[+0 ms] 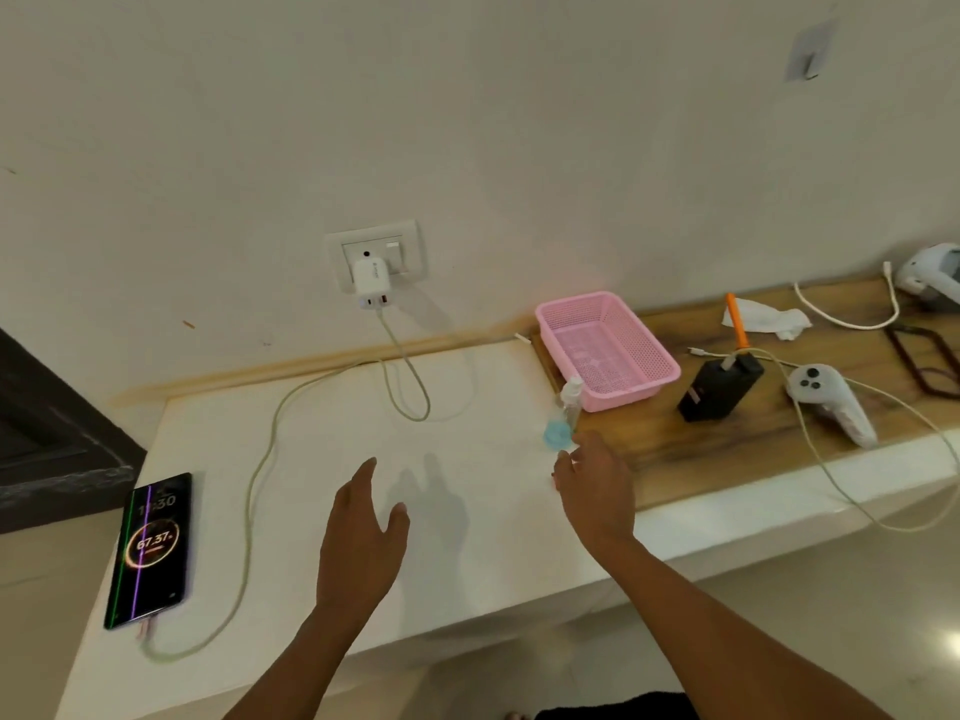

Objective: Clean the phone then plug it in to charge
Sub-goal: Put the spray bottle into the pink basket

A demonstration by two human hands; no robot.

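**Phone on charge at the left end of the counter**

At the near left of the white counter (467, 387) lies the phone (150, 550), flat and face up, its screen lit with a glowing ring and a percentage readout, with green and purple vertical lines down the display. From its near end a pale cable (260, 475) curls off the counter edge, runs back along the surface, loops once and rises to the white charger (370, 283) seated in the wall socket (376, 254).

To the right of the phone, the left hand (361, 543) hovers over the bare counter, fingers straight and spread, holding nothing. Farther right, the right hand (595, 485) is also released, fingers loosely extended, its fingertips just beside a small spray bottle (563, 415) of blue liquid; whether they touch it cannot be told because of blur.

Just behind the bottle, on the wooden section, sits a pink basket (608, 348). Right of it stand a black power bank (719, 389) with a second cable plugged in, an orange pen (737, 322), a crumpled white cloth (769, 319) and a white handheld controller (828, 402). On the far right wall hangs a hook (810, 52).
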